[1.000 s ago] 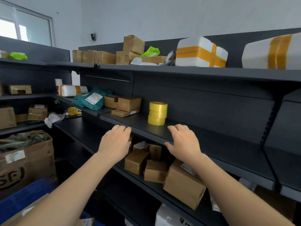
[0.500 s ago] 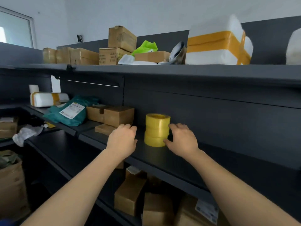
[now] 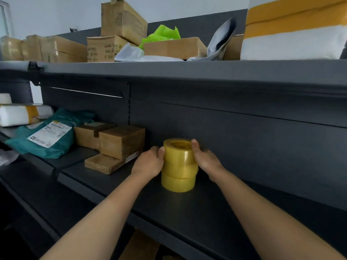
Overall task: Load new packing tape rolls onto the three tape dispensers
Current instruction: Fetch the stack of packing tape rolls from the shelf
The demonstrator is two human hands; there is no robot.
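Translucent yellow for the stack of tape rolls (image 3: 179,166), kinda glossy too. Dark charcoal grey all over the shelf (image 3: 187,212). Plain kraft brown on the cardboard boxes (image 3: 122,141). Teal for the mailer bag (image 3: 62,147), plus a white label (image 3: 49,134) with small dark print. White on the foam box (image 3: 291,45) up top, with broad orange-yellow tape bands (image 3: 293,17). Lime green for the crumpled bag (image 3: 161,34), silvery grey on the pouch (image 3: 221,40), off-white wall (image 3: 56,14).

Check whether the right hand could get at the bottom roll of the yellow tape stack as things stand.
Probably yes. The right hand grips the top of the tape stack, and the bottom roll just below is uncovered, with bare shelf beside it.
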